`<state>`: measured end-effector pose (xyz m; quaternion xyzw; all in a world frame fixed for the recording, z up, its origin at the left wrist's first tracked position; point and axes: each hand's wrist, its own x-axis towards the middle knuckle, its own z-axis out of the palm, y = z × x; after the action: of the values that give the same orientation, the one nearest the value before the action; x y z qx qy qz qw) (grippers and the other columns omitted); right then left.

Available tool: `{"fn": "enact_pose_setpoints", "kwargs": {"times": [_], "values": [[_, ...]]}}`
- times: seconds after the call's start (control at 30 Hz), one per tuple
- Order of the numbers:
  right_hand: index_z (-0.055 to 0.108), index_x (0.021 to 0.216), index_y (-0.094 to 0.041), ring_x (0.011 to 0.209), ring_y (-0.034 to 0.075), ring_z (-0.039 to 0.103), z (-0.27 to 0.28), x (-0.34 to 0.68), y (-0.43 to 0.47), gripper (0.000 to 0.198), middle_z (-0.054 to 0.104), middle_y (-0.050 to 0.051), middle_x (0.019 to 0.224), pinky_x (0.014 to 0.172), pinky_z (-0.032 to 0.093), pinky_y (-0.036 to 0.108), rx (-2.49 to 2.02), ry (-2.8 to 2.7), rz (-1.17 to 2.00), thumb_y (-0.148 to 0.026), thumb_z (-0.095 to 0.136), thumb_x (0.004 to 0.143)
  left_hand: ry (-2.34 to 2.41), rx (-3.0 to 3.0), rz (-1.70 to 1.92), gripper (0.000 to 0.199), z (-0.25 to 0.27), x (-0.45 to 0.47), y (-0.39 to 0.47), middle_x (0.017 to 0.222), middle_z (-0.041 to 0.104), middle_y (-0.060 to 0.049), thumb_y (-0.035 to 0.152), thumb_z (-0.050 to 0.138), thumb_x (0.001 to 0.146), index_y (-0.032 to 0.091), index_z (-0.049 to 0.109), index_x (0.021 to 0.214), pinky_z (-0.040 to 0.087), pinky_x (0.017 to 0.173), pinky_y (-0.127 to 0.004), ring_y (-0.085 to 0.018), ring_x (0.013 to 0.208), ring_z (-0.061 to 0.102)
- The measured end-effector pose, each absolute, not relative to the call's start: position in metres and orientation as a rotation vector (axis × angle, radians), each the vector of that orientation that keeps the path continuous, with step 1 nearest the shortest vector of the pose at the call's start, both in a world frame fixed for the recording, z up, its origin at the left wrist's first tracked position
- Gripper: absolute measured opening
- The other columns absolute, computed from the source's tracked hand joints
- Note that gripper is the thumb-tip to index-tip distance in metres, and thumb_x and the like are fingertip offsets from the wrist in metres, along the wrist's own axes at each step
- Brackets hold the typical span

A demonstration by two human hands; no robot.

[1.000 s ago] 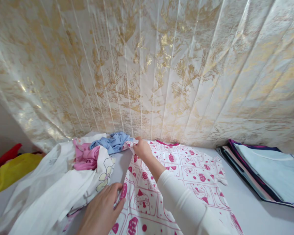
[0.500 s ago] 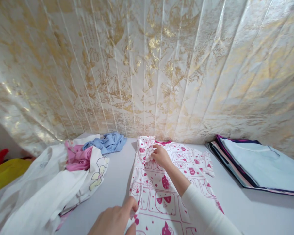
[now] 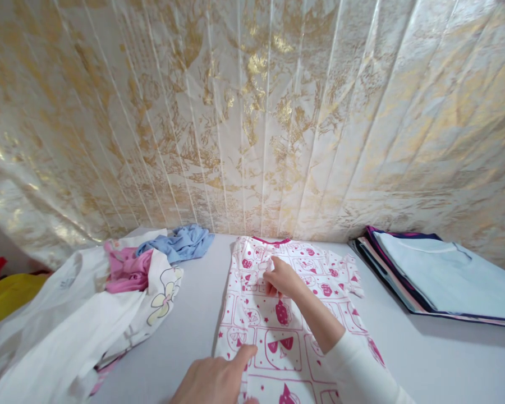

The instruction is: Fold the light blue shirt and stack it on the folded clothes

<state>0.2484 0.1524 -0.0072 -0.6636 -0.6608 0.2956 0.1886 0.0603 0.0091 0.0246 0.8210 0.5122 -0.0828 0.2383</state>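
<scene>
A white shirt point(image 3: 283, 350) with a pink fruit print and a pink neckband lies spread in front of me, its collar toward the wall. Its left side is folded inward, while the ruffled right sleeve point(image 3: 353, 275) sticks out flat. My right hand point(image 3: 281, 279) reaches across to the upper left part, fingers curled in a pinch at the folded-in cloth; the fingertips are partly hidden. Lower down, my left hand point(image 3: 216, 375) rests at the folded left edge, index finger stretched along the cloth and thumb apart from it.
On the left is a loose heap of clothes, with a white garment point(image 3: 79, 314), a pink one point(image 3: 128, 269) and a blue one point(image 3: 177, 244). A stack of folded clothes point(image 3: 429, 275) lies at the right. Gold-patterned sheeting point(image 3: 252, 123) covers the wall behind the table point(image 3: 441, 365).
The left sleeve part has been laid over onto the shirt. My right hand moved slightly right and nearer; my left hand let go of the edge and shifted right.
</scene>
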Motion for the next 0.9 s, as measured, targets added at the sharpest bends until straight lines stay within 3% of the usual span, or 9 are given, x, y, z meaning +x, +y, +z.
{"fn": "enact_pose_setpoints", "kwargs": {"times": [0.13, 0.27, 0.4, 0.47, 0.57, 0.7, 0.8, 0.9], "values": [[0.056, 0.123, -0.012, 0.085, 0.023, 0.068, 0.002, 0.264, 0.18, 0.039, 0.073, 0.012, 0.09, 0.072, 0.045, 0.031, -1.959, -1.846, 0.602, -0.026, 0.051, 0.087, 1.511, 2.454, 0.08, 0.044, 0.02, 0.053, 0.025, 0.119, 0.067, -0.009, 0.019, 0.043, 0.09, 0.024, 0.055, 0.132, 0.05, 0.09, -0.04, -0.027, 0.109, 0.064], [0.061, 0.117, -0.013, 0.108, 0.025, 0.059, 0.001, 0.26, 0.207, 0.035, 0.063, 0.016, 0.119, 0.087, 0.041, 0.031, -1.918, -1.863, 0.41, -0.028, 0.059, 0.086, 1.4, 2.783, 0.209, 0.054, -0.023, 0.047, 0.041, 0.15, 0.039, -0.015, 0.037, 0.053, 0.091, 0.017, 0.048, 0.141, 0.04, 0.105, -0.047, -0.034, 0.134, 0.042], [0.069, 0.095, -0.014, 0.109, 0.023, 0.056, -0.001, 0.25, 0.221, 0.019, 0.065, 0.013, 0.11, 0.088, 0.039, 0.028, -1.831, -1.897, 0.357, -0.027, 0.067, 0.08, 1.196, 3.023, 0.374, 0.075, -0.071, 0.039, 0.047, 0.154, 0.03, -0.013, 0.05, 0.048, 0.096, 0.019, 0.014, 0.155, 0.038, 0.107, -0.038, -0.029, 0.138, 0.039], [0.068, 0.09, -0.016, 0.097, 0.02, 0.061, 0.002, 0.25, 0.222, 0.014, 0.068, 0.008, 0.098, 0.08, 0.041, 0.025, -1.802, -1.892, 0.378, -0.027, 0.061, 0.085, 1.212, 3.034, 0.446, 0.076, -0.081, 0.037, 0.047, 0.154, 0.029, -0.01, 0.044, 0.043, 0.1, 0.022, -0.004, 0.155, 0.036, 0.108, -0.033, -0.025, 0.138, 0.039], [0.065, 0.097, -0.017, 0.075, 0.017, 0.063, 0.008, 0.256, 0.222, 0.021, 0.069, 0.004, 0.08, 0.066, 0.041, 0.023, -1.819, -1.845, 0.425, -0.03, 0.049, 0.091, 1.175, 3.008, 0.442, 0.077, -0.08, 0.038, 0.043, 0.154, 0.028, -0.009, 0.043, 0.039, 0.102, 0.022, -0.014, 0.152, 0.034, 0.11, -0.033, -0.025, 0.138, 0.038], [0.063, 0.105, -0.015, 0.079, 0.02, 0.065, 0.009, 0.263, 0.222, 0.022, 0.07, 0.008, 0.084, 0.064, 0.041, 0.025, -1.924, -1.781, 0.458, -0.022, 0.054, 0.086, 1.088, 2.981, 0.34, 0.072, -0.073, 0.039, 0.04, 0.154, 0.029, -0.014, 0.047, 0.032, 0.103, 0.02, -0.014, 0.152, 0.037, 0.108, -0.037, -0.027, 0.138, 0.038], [0.061, 0.109, -0.014, 0.087, 0.022, 0.065, 0.003, 0.261, 0.219, 0.028, 0.07, 0.011, 0.094, 0.066, 0.042, 0.025, -1.956, -1.761, 0.511, -0.02, 0.059, 0.082, 1.097, 2.893, 0.34, 0.068, -0.063, 0.036, 0.046, 0.156, 0.023, -0.013, 0.05, 0.034, 0.102, 0.023, 0.001, 0.155, 0.038, 0.107, -0.04, -0.029, 0.14, 0.034], [0.057, 0.116, -0.016, 0.076, 0.019, 0.067, -0.002, 0.26, 0.212, 0.036, 0.07, 0.01, 0.097, 0.061, 0.043, 0.024, -1.942, -1.732, 0.612, -0.019, 0.059, 0.081, 1.223, 2.751, 0.417, 0.061, -0.041, 0.034, 0.07, 0.159, 0.018, -0.009, 0.048, 0.038, 0.1, 0.024, 0.021, 0.154, 0.033, 0.112, -0.044, -0.028, 0.144, 0.025]]}}
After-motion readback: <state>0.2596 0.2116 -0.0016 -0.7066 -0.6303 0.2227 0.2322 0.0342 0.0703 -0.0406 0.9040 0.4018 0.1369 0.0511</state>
